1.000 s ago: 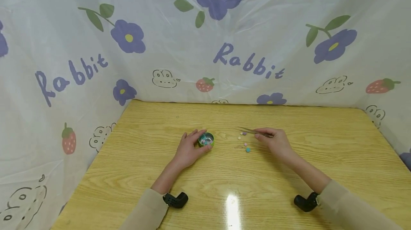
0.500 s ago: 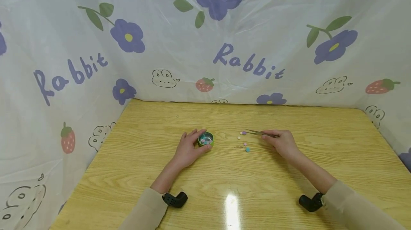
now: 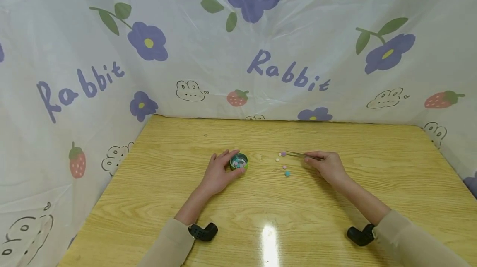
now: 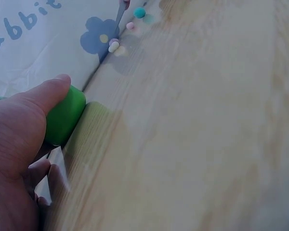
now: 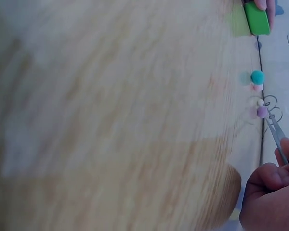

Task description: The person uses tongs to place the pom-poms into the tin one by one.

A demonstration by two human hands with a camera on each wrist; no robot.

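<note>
My left hand [image 3: 218,176] holds a small round green tin [image 4: 67,115], thumb on the near side and fingers on the far side. Inside the open tin lie several small coloured pieces [image 3: 238,164]. Between thumb and fingers, my right hand [image 3: 329,167] pinches metal tweezers [image 3: 299,155], pointed leftward. Their tips are right at a purple ball [image 5: 262,112]. A white ball [image 3: 280,154] sits beside the purple one, and another white ball [image 3: 277,160] lies just nearer. A pink ball [image 3: 285,167] and a larger teal ball [image 5: 257,77] are closer to me.
The wooden table [image 3: 223,225] carries everything. Behind it and to the left hangs a white curtain [image 3: 208,60] printed with flowers, strawberries and rabbits. Black wrist cameras [image 3: 203,232] sit at both sleeve cuffs.
My right hand has moved right with the tweezers, and their tips have come down to the purple ball. My left hand and the tin have stayed in place.
</note>
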